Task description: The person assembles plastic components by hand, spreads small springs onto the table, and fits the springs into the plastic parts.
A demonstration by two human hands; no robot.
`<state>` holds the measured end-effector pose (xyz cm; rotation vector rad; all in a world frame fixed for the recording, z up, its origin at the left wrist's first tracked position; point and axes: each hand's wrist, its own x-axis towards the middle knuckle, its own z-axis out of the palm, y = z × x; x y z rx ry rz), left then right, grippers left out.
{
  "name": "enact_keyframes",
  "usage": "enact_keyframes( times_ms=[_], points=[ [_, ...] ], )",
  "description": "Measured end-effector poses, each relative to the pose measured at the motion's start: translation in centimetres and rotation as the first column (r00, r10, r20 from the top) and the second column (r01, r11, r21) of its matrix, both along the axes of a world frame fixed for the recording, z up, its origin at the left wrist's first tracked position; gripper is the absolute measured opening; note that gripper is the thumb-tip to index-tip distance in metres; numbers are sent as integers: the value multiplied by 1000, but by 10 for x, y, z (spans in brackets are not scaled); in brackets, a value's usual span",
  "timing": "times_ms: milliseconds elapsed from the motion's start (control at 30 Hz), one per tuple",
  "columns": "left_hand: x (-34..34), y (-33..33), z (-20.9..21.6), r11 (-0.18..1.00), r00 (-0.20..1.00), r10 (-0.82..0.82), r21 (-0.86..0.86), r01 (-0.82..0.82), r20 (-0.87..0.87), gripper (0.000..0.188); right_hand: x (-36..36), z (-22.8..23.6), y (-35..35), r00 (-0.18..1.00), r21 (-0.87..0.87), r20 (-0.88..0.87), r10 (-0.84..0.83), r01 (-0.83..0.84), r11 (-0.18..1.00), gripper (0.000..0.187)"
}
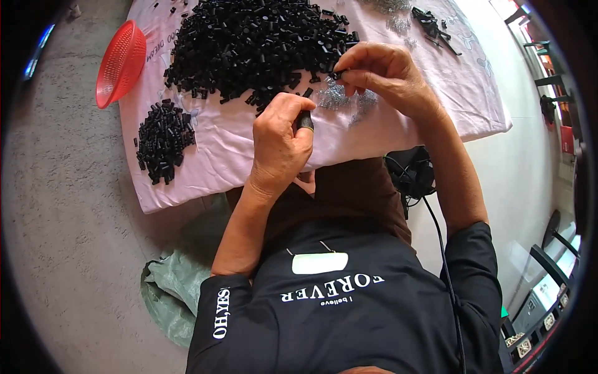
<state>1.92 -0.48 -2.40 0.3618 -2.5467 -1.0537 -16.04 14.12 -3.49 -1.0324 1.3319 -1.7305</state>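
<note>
My left hand (pixel 283 134) is closed above the table's near edge, its fingers curled toward the thumb. A dark cover with a yellowish rim (pixel 304 121) sits at the thumb; what the fingertips hold, if anything, is hidden. My right hand (pixel 383 75) pinches a small black plastic piece (pixel 337 75) between thumb and forefinger. Under it lies a heap of tiny silvery wire parts (pixel 336 96), perhaps springs. A large pile of small black plastic cylinders (pixel 249 50) spreads beyond both hands. One loose black cylinder (pixel 308 93) lies between the hands.
A pink cloth (pixel 218 153) covers the table. A smaller pile of black cylinders (pixel 164 140) lies left, near a tilted red perforated basket (pixel 121 65) at the edge. Far right are more silvery parts (pixel 398 22) and black pieces (pixel 430 25). A green sack (pixel 174 293) lies on the floor.
</note>
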Motion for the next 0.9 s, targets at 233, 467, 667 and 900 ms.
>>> enact_keyframes(
  times_ms=[233,467,667,900],
  points=[
    [0,-3,-5,998,998,-40,-51,37,-53,31,0,1,1,1000,6,7,9,-9,1000,17],
    [5,-2,-5,1000,1000,-3,-28,2,-21,35,1,2,0,1000,14,5,4,-4,1000,16],
    [7,-1,-4,999,999,-14,-37,15,29,34,0,0,1,1000,-13,14,8,-8,1000,16],
    [1,1,-7,1000,991,-5,-21,2,-130,31,0,1,1,1000,5,22,6,-6,1000,17]
  ],
)
